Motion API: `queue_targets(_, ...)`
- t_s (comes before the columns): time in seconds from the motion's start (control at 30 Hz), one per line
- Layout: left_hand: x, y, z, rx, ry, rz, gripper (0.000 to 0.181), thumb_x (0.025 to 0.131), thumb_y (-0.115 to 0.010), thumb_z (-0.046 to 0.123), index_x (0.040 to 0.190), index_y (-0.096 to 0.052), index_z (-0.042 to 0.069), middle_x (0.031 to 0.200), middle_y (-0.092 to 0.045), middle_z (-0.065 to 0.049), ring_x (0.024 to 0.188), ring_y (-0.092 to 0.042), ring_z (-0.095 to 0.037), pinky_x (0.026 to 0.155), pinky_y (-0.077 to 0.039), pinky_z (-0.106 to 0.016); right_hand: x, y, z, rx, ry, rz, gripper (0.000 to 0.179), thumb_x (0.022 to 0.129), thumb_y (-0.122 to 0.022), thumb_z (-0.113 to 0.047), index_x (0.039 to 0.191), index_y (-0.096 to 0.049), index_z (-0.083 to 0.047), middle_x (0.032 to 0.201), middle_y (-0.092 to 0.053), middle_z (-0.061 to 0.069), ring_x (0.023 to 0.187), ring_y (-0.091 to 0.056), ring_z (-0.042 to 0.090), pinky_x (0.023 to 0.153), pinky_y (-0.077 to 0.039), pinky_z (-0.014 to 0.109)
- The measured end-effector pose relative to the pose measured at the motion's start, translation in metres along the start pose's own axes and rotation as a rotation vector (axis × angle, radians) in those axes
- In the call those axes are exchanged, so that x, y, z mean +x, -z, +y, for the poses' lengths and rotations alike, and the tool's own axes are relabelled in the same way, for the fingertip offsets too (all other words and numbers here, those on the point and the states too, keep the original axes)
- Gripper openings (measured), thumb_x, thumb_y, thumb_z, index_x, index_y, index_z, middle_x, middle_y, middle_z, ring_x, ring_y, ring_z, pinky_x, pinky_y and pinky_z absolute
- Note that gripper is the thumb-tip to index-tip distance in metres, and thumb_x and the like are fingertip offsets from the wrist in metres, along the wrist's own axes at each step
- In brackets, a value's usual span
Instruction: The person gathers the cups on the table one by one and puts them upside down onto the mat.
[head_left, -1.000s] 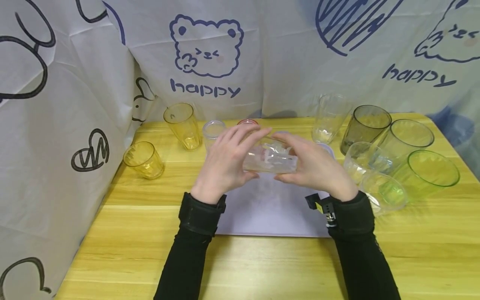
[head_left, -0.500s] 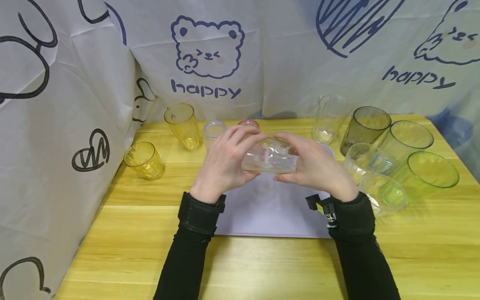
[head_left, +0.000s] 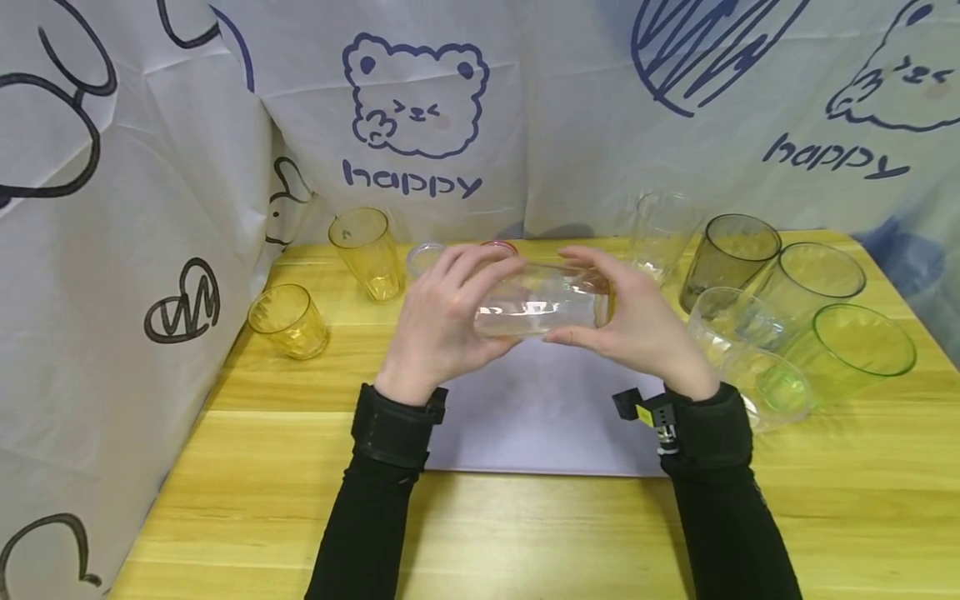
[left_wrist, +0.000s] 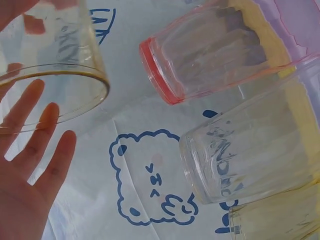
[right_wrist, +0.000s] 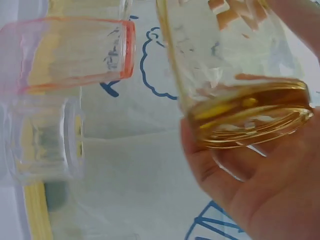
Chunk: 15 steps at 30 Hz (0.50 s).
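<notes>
Two readable words, both "happy", mark the white cloth [head_left: 577, 158] behind the table [head_left: 525, 533]: one under a bear outline [head_left: 416, 96] left of centre, the other at the right beneath a partly cropped outline. Above the pale mat [head_left: 547, 425], a faintly yellow glass [head_left: 536, 304] lies sideways in the air between both hands. The left hand [head_left: 442, 321] grips its mouth end between thumb and fingers, with three fingers [left_wrist: 59, 160] spread apart beside the rim; the right hand [head_left: 645, 325] curls around the amber base [right_wrist: 250, 107]. Compared with half a second ago, the right hand has shifted slightly outward, exposing more of the glass's base end, and the left hand covers more of the small clear cup [head_left: 422, 258] behind it.
</notes>
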<state>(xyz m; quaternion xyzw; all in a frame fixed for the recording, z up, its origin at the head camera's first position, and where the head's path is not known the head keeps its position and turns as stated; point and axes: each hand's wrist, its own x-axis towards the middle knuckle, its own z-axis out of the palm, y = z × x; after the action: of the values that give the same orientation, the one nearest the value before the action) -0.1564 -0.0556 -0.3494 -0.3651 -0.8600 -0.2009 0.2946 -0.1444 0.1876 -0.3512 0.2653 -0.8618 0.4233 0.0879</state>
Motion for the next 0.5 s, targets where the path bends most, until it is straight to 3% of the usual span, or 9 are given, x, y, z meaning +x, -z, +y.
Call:
queue_targets(0.13, -0.0003, 0.0019, 0.0002, -0.009, 0.0, 0.059, 0.076, 0.065, -0.093, 0.039, 0.132, -0.063, 0.017, 0.13, -0.065, -0.004, 0.12, -0.059, -0.024, 0.1, -0.055, -0.038, -0.0004, 0.0008, 0.0011, 0.116, 0.018, 0.09, 0.08, 0.075, -0.087, -0.004, 0.146, -0.05, -0.01, 0.135, -0.063, 0.013, 0.117, -0.061, 0.023, 0.1, -0.051, 0.039)
queue_targets(0.23, -0.001, 0.002, -0.0002, -0.019, 0.01, 0.102, 0.078, 0.065, -0.093, 0.041, 0.133, -0.063, 0.016, 0.129, -0.066, -0.004, 0.118, -0.059, -0.024, 0.099, -0.055, -0.038, -0.0003, -0.0001, 0.0025, 0.28, 0.027, 0.146, 0.077, 0.077, -0.079, 0.008, 0.146, -0.049, -0.007, 0.133, -0.062, 0.01, 0.118, -0.059, 0.016, 0.1, -0.049, 0.028)
queue_targets(0.33, -0.0014, 0.0017, 0.0, -0.032, 0.02, 0.142, 0.08, 0.065, -0.092, 0.044, 0.133, -0.062, 0.016, 0.128, -0.066, -0.005, 0.117, -0.06, -0.024, 0.097, -0.056, -0.038, 0.0005, -0.0021, 0.0035, 0.468, 0.037, 0.2, 0.075, 0.077, -0.071, 0.015, 0.145, -0.048, -0.005, 0.131, -0.062, 0.005, 0.119, -0.057, 0.017, 0.098, -0.05, 0.025)
queue_targets(0.5, -0.0012, -0.0007, 0.0005, -0.068, 0.023, 0.195, 0.081, 0.065, -0.091, 0.046, 0.133, -0.061, 0.012, 0.126, -0.067, -0.008, 0.112, -0.061, -0.025, 0.096, -0.055, -0.038, 0.0015, -0.0078, 0.0025, 0.69, 0.02, 0.263, 0.071, 0.083, -0.071, 0.002, 0.148, -0.046, -0.014, 0.132, -0.059, 0.0, 0.119, -0.058, 0.02, 0.092, -0.058, 0.028)
